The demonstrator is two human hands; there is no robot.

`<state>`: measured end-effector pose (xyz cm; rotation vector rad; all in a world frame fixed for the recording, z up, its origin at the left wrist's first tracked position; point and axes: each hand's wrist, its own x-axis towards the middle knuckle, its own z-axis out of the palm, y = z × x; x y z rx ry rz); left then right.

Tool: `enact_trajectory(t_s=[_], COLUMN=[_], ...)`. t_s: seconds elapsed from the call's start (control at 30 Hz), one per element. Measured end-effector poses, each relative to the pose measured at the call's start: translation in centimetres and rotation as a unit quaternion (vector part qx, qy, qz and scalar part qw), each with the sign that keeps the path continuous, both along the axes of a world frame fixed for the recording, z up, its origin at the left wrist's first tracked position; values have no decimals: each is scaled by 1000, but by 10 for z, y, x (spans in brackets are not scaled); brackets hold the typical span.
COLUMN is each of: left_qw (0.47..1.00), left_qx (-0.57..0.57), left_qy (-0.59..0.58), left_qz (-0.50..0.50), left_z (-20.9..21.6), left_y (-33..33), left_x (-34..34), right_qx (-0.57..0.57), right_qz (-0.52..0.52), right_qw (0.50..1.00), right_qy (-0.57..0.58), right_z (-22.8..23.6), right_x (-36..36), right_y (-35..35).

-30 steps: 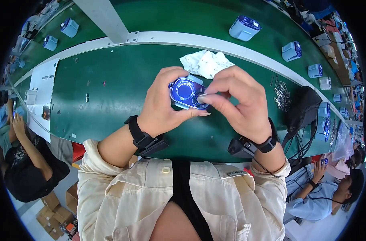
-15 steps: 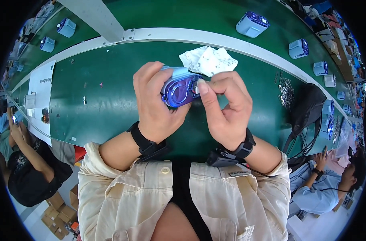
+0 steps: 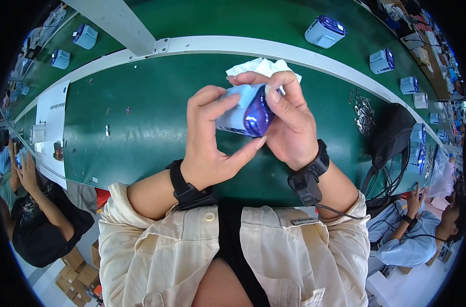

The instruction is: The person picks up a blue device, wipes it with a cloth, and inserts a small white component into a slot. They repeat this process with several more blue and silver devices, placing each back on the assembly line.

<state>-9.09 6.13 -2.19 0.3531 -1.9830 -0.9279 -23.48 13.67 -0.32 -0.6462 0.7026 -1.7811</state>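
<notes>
Above the green table, both my hands hold a light-blue device with a glossy purple end cap (image 3: 258, 116). My left hand (image 3: 208, 140) grips the light-blue body, fingertips on its upper side and thumb low near the cap. My right hand (image 3: 294, 125) is cupped around the purple end, its thumb near the upper edge of the cap and its palm behind it. The purple end points to the right. Right behind the device lies a crumpled white sheet (image 3: 249, 66), partly covered by my fingers.
Small metal parts (image 3: 364, 115) lie in a heap at the right, beside a black bag (image 3: 391, 138) with cables. Beyond a white rail (image 3: 217, 45) stand several similar devices (image 3: 326, 31). A white board (image 3: 50, 128) is at the left. Other people sit on both sides.
The device has turned so its purple end faces right instead of toward me. My right hand has gone from pinching at the cap to wrapping around that end. My left hand has shifted right.
</notes>
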Motion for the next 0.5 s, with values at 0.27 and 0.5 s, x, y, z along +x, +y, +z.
enact_trajectory(t_s=[0.27, 0.5], left_qw=[979, 983], left_qx=[157, 32], left_qy=[57, -33], left_qz=[-118, -177], left_z=[-6, 17], left_y=[-13, -21], left_x=[-1, -1], right_qx=[-24, -2], right_qz=[46, -12], right_qw=[986, 939], right_qy=[160, 344], right_z=[13, 41], right_x=[1, 0], right_y=[11, 16])
